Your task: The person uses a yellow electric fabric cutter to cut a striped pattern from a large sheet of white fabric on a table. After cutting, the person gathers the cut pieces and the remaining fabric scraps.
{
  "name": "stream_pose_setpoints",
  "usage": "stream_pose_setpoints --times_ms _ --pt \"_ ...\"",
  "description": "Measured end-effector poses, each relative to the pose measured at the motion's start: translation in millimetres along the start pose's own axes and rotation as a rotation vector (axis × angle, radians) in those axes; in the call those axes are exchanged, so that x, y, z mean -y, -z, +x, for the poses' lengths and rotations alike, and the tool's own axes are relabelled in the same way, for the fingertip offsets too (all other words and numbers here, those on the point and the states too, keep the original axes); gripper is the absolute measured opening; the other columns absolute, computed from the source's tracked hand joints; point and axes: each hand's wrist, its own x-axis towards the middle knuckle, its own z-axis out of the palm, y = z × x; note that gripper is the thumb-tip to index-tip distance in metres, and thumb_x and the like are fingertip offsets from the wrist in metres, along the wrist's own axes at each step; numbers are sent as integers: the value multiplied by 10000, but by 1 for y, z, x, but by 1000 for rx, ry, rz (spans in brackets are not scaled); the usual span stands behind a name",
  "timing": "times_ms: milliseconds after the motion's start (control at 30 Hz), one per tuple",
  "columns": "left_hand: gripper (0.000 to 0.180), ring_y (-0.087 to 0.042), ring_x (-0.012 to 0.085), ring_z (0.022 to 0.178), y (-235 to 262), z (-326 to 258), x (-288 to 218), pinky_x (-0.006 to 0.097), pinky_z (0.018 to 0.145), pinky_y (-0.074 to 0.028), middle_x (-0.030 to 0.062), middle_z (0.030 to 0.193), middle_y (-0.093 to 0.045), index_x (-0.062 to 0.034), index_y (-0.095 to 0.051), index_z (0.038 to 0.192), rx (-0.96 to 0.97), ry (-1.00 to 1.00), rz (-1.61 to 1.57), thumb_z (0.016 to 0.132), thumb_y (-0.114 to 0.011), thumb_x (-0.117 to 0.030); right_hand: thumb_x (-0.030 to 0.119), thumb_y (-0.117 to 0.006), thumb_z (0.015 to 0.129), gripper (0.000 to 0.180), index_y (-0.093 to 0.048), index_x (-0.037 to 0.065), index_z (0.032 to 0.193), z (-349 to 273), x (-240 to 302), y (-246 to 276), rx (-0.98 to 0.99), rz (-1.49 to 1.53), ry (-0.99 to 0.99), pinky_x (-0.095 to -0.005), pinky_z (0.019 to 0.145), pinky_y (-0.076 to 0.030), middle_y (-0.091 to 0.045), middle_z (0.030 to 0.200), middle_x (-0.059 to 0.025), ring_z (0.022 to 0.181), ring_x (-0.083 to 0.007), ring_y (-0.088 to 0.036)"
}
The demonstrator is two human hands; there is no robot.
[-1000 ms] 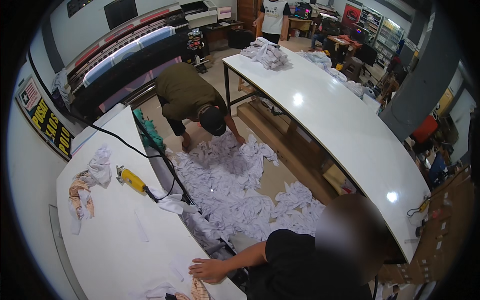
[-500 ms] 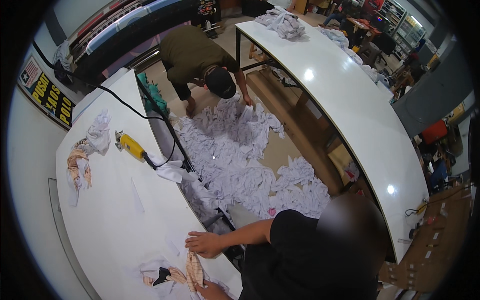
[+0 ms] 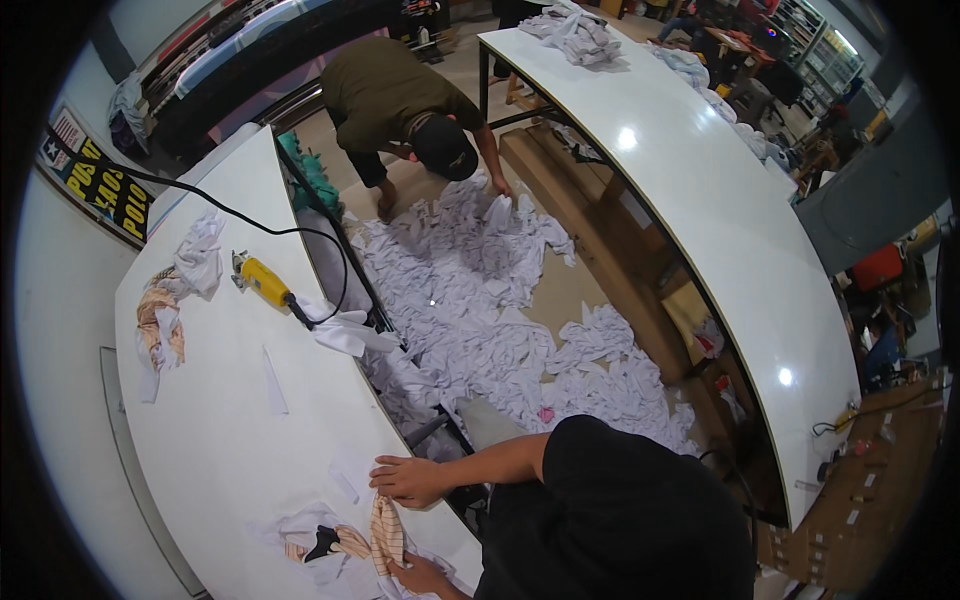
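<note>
My right hand [image 3: 408, 482] lies on the white table [image 3: 230, 440], fingers stretched out, at the upper end of an orange-and-white striped piece of cloth [image 3: 386, 535]. At its lower end, my left hand [image 3: 422, 577] grips the cloth's edge; some of its fingers are hidden underneath. Beside this piece lies a crumpled heap of white and striped fabric [image 3: 295, 527] with a black piece [image 3: 322, 543] on it. A narrow white scrap [image 3: 344, 481] rests near my right fingertips. Farther up the table is a yellow electric cloth cutter [image 3: 264, 282] with a black cord.
Another crumpled white-and-striped cloth [image 3: 165, 320] is on the table's far left. White fabric scraps [image 3: 480, 330] cover the floor between the tables. A bent-over co-worker [image 3: 400, 110] reaches into them. A second white table [image 3: 690, 190] curves along the right, bearing a cloth bundle [image 3: 570, 35].
My view has shifted slightly. Both hands stay at the striped cloth with little movement. The bent-over co-worker's hands remain at the floor scraps.
</note>
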Motion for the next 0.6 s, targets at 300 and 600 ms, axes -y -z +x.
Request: stream_pose_setpoints --times_ms 300,600 --pt "503 -666 427 1133 -3 -1 -3 488 922 -529 201 1291 -692 -17 -629 1337 -10 52 2 959 -596 -348 173 -651 884 305 -643 20 1147 -1 -2 -2 4 -3 2 -532 1243 -271 -625 1334 -151 1367 -312 -509" --pt "498 -666 415 1141 -10 0 8 468 938 -524 189 1303 -691 -25 -640 1330 -44 59 84 960 -608 -357 158 -634 889 292 -640 17 1144 1 -1 -1 23 24 -15 -539 1242 -273 -624 1335 -153 1362 -312 -511"
